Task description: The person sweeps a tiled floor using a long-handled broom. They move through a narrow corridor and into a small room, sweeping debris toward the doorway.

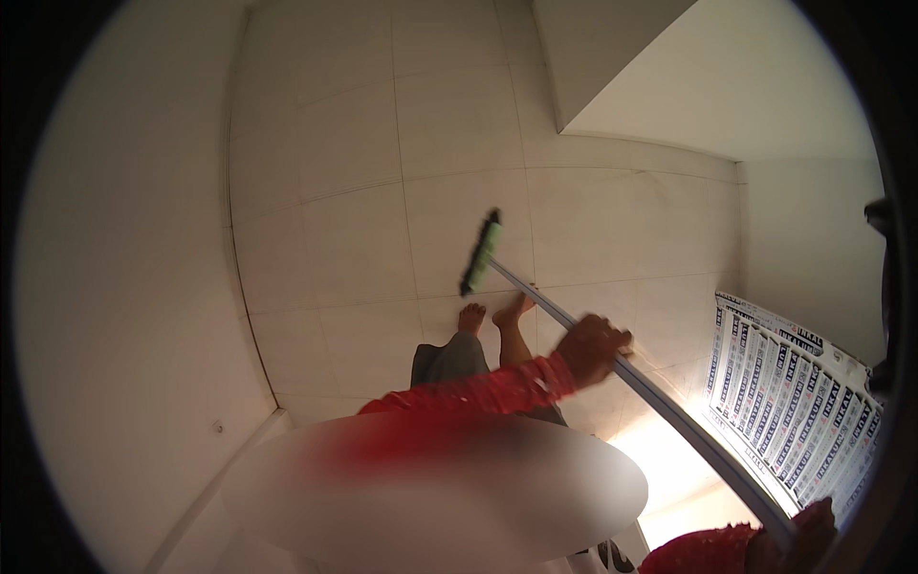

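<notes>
The left hand [593, 350], right of centre, grips a long-handled broom [669, 407] partway up its shaft; the right hand [809, 541], lower right, closes around the top end. The green head [482, 251], near frame centre, is just above the bare feet [470, 319]. Working well likely means keeping the bristles flat on the tiled floor [335, 239], away from the toes.

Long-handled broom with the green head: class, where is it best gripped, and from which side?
Probably the handle, with both hands spaced apart, as the left hand and right hand hold it, coming from the person's right: it is long and slim, and slants up to that side, away from the green head.
</notes>
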`<state>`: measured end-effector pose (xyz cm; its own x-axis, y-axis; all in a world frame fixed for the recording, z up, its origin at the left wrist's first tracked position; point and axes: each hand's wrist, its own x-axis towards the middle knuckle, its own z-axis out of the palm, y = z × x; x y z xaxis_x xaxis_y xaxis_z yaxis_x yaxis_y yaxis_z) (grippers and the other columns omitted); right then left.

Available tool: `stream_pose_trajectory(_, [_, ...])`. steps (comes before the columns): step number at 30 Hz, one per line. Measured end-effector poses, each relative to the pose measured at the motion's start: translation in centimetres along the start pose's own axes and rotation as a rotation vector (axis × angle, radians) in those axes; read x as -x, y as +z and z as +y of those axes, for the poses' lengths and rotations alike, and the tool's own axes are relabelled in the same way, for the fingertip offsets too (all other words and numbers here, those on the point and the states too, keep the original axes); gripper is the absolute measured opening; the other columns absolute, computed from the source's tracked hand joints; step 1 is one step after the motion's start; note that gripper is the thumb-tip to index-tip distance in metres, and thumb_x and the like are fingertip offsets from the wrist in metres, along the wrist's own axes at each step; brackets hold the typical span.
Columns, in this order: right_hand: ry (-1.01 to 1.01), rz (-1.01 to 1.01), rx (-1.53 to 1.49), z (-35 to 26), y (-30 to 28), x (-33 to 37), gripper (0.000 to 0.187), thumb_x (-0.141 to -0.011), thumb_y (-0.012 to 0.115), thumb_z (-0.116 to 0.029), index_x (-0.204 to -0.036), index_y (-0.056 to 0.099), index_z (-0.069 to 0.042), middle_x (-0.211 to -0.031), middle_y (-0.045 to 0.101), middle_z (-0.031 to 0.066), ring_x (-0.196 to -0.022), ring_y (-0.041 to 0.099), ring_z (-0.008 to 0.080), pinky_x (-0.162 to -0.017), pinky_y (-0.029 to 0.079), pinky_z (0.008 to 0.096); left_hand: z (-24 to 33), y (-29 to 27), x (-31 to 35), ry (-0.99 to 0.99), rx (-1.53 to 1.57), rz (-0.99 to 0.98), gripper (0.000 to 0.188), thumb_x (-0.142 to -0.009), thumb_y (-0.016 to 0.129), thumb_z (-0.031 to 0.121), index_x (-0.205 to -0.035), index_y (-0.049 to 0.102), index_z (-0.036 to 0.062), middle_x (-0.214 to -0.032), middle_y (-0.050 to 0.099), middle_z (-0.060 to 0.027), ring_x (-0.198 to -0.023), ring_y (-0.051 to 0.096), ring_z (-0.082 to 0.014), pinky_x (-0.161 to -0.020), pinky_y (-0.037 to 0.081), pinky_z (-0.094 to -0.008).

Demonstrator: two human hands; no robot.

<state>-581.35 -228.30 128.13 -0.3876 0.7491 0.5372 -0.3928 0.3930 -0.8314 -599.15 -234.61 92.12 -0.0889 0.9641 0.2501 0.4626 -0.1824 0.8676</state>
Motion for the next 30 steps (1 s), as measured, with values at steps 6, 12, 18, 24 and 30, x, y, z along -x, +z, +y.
stream_pose_trajectory(6, [0.648, 0.211, -0.145, 29.0, 1.3, 6.3, 0.009, -0.096, 0.054, -0.009, -0.100, 0.053, -0.002, -0.102, 0.058, 0.0144, -0.099, 0.060, 0.0265, -0.087, 0.049, 0.0446, -24.2, -18.3, -8.0, -0.190, -1.010, 0.023, 0.033, -0.078, 0.072, 0.035, -0.096, 0.066, 0.0083, -0.094, 0.066, -0.0094, -0.095, 0.059, -0.0302, -0.081, 0.048, -0.0428])
stream_pose_trajectory(12, [0.615, 0.061, 0.031, 33.4, 2.4, 5.7, 0.006, -0.088, 0.062, -0.004, -0.092, 0.063, 0.000, -0.104, 0.066, 0.0108, -0.101, 0.062, 0.0233, -0.098, 0.043, 0.0439, -35.4, -11.6, -11.2, -0.576, -1.145, -0.465, 0.041, -0.088, 0.059, 0.052, -0.106, 0.066, 0.0157, -0.111, 0.064, -0.0060, -0.117, 0.053, -0.0262, -0.099, 0.042, -0.0449])
stream_pose_trajectory(18, [0.484, 0.334, 0.785, 14.2, -11.0, 0.3, 0.033, -0.086, 0.063, -0.027, -0.071, 0.064, 0.002, -0.066, 0.063, 0.0124, -0.068, 0.059, 0.0227, -0.062, 0.048, 0.0386, -17.0, 18.9, -12.9, -0.140, -0.081, -0.318, 0.012, -0.079, 0.065, 0.022, -0.074, 0.067, 0.0119, -0.080, 0.064, -0.0116, -0.093, 0.060, -0.0336, -0.092, 0.045, -0.0429])
stream_pose_trajectory(24, [0.167, 0.078, 0.916, 4.3, -10.8, -1.5, 0.043, -0.091, 0.058, -0.040, -0.068, 0.046, -0.006, -0.059, 0.048, 0.0065, -0.053, 0.045, 0.0226, -0.050, 0.039, 0.0342, 2.4, 24.5, -16.1, 0.019, 0.145, -0.889, 0.033, -0.088, 0.059, 0.037, -0.073, 0.065, 0.0086, -0.078, 0.067, -0.0102, -0.085, 0.064, -0.0281, -0.095, 0.042, -0.0425])
stream_pose_trajectory(30, [0.019, 0.274, 0.685, 5.4, -13.7, -5.8, 0.025, -0.095, 0.041, -0.028, -0.094, 0.049, -0.004, -0.081, 0.052, 0.0130, -0.074, 0.051, 0.0270, -0.071, 0.042, 0.0453, -4.0, 10.0, -20.1, 0.191, -0.023, -0.298, 0.021, -0.077, 0.071, 0.028, -0.068, 0.063, 0.0111, -0.068, 0.061, -0.0058, -0.075, 0.059, -0.0278, -0.075, 0.046, -0.0402])
